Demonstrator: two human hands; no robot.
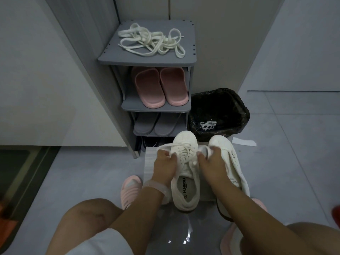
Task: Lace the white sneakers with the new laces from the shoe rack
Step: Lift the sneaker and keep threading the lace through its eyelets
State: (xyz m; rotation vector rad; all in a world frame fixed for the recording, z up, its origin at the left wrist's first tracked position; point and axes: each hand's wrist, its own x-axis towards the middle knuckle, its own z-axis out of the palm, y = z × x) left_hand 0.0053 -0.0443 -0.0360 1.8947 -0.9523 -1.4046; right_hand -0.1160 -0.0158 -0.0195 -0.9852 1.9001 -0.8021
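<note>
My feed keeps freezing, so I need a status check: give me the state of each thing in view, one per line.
Left sneaker: laced, lace ends being pulled.
Right sneaker: lacing hidden by the hand.
Left hand: grips a lace end.
Right hand: grips the other lace end.
New laces: tangled loose on top of the rack.
Shoe rack: upright, slippers on its shelves.
Bin: open, bag-lined, a lace inside.

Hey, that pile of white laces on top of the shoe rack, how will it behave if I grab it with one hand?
Probably floppy: the white laces lie in loose, flat loops on the shoe rack. Likely very light, being thin strips. They look tangled together, so lifting one strand may drag the others along, with ends dangling.
</note>
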